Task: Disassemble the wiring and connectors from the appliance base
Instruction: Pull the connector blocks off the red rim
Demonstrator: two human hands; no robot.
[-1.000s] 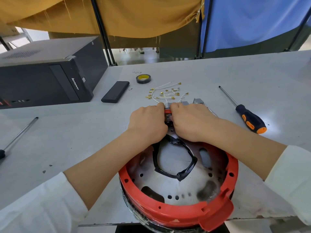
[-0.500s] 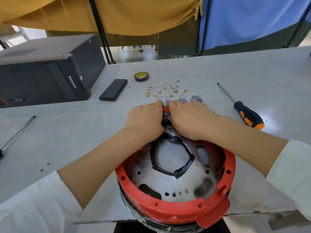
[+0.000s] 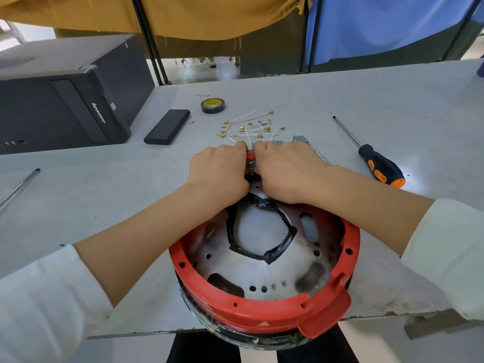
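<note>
Appliance base (image 3: 264, 307), a round red-rimmed shell with a perforated metal plate inside, sits on the near edge of the grey table (image 3: 366, 100), overhanging it toward the person; a loop of black tape-wrapped wiring (image 3: 262, 231) lies on the plate. Both hands meet at the far rim; the left hand (image 3: 218, 170) and the right hand (image 3: 285, 169) have their fingers curled, fingertips close together around a small connector (image 3: 251, 163) with metal tabs at the red rim, though the grip itself is mostly hidden behind the knuckles, so the hands appear to pinch it rather than plainly do so. Just beyond the hands lie loose white wires with brass terminals (image 3: 248, 128); small grey metal parts (image 3: 300, 140) rest beside them. An orange-and-black screwdriver (image 3: 377, 159) lies to the right, well apart; a roll of black tape (image 3: 212, 105), a flat black case (image 3: 167, 127) and a black computer tower (image 3: 65, 100) stand farther left; another tool's shaft (image 3: 19, 187) lies at the left edge.
</note>
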